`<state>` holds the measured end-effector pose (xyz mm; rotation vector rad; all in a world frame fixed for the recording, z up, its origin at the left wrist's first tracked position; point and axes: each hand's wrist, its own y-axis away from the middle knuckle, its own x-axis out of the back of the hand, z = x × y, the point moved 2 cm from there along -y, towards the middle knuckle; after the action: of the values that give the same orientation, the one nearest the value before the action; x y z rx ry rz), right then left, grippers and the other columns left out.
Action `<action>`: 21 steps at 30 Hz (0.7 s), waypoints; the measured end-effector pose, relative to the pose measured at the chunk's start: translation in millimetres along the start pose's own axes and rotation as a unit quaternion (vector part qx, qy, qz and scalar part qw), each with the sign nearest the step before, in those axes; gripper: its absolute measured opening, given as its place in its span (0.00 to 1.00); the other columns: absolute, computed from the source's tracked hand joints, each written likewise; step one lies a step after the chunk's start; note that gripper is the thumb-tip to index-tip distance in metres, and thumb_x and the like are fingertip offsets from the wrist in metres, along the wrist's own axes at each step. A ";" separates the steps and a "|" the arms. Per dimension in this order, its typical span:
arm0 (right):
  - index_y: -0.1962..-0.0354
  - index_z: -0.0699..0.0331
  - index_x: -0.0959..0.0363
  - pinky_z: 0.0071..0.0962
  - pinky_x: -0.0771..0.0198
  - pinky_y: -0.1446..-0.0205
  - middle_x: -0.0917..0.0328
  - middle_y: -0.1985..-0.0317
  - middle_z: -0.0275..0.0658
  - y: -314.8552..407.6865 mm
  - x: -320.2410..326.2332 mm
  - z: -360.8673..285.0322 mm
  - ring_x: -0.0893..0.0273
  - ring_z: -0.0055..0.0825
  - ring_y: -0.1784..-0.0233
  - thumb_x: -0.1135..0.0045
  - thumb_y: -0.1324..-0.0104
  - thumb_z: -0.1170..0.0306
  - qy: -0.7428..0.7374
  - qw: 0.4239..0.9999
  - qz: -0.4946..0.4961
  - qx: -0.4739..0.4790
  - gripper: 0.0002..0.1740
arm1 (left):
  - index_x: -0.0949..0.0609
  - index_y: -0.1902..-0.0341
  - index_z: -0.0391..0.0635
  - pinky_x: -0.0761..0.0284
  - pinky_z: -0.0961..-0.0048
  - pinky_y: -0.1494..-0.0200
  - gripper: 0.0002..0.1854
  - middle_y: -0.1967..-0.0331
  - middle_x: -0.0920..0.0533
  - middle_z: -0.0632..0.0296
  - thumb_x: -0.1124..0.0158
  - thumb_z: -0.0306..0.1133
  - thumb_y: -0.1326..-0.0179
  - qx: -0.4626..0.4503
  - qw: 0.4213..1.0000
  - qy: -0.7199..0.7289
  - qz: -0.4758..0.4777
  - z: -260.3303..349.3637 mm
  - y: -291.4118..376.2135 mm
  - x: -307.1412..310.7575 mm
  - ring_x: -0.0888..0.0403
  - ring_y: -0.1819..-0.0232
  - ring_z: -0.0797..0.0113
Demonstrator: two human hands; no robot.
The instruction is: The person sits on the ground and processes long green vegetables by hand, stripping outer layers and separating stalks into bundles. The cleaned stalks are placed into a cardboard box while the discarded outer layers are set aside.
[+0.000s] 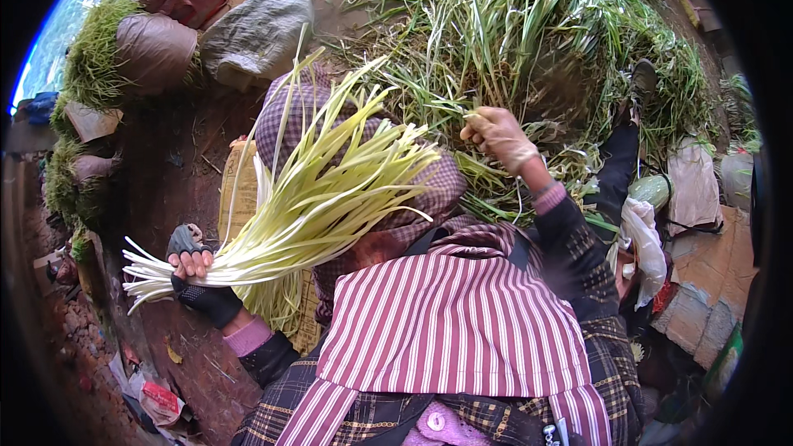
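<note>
My left hand [201,279], in a black fingerless glove, grips a large bundle of blanched garlic chives [328,186] near its white stem ends. The pale yellow leaves fan out up and to the right, over a purple checked cloth on my lap. My right hand [500,139], in a thin translucent glove, is closed on a few leaves [449,106] that stick out leftward from its fingertips. It hovers at the near edge of a big heap of green and yellow leaves [526,31]. More pale chives [279,300] hang below the bundle, beside a yellow printed sack [238,179].
A grey woven sack [260,28] and wrapped bundles of greens [155,52] stand at the upper left. Along the right lie a green striped gourd [650,191], a white plastic bag [644,251] and flattened cardboard [712,279]. Litter [158,399] lies at the lower left.
</note>
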<state>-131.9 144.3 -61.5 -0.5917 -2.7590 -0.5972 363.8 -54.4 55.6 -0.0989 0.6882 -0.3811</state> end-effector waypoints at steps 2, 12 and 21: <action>0.64 0.64 0.23 0.17 0.33 0.73 0.20 0.71 0.33 30.5 13.9 -7.6 0.29 0.15 0.77 0.47 0.31 0.66 -0.146 0.988 0.041 0.008 0.09 | 0.33 0.67 0.49 0.36 0.72 0.67 0.05 0.80 0.33 0.69 0.47 0.27 0.40 -0.008 1.000 0.008 0.030 -3.4 3.5 6.6 0.35 0.80 0.74; 0.33 0.65 0.46 0.34 0.31 0.37 0.36 0.36 0.52 79.9 -27.1 -96.3 0.29 0.44 0.39 0.43 0.39 0.76 0.176 0.940 0.014 0.291 0.37 | 0.34 0.69 0.49 0.35 0.72 0.66 0.06 0.81 0.34 0.68 0.48 0.28 0.39 0.004 1.000 0.008 0.024 -5.3 7.4 -2.6 0.34 0.79 0.74; 0.73 0.61 0.26 0.38 0.24 0.70 0.21 0.76 0.42 15.9 -83.2 -73.2 0.19 0.41 0.71 0.47 0.45 0.68 0.349 0.872 0.029 0.343 0.06 | 0.34 0.66 0.49 0.35 0.71 0.65 0.06 0.80 0.34 0.69 0.47 0.27 0.40 0.028 0.999 0.017 0.024 -21.8 13.4 -8.7 0.35 0.79 0.74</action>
<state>-39.6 97.5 -18.7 -0.2135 -2.0319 0.1896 347.9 -37.9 41.2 -0.0222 0.7117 -0.3556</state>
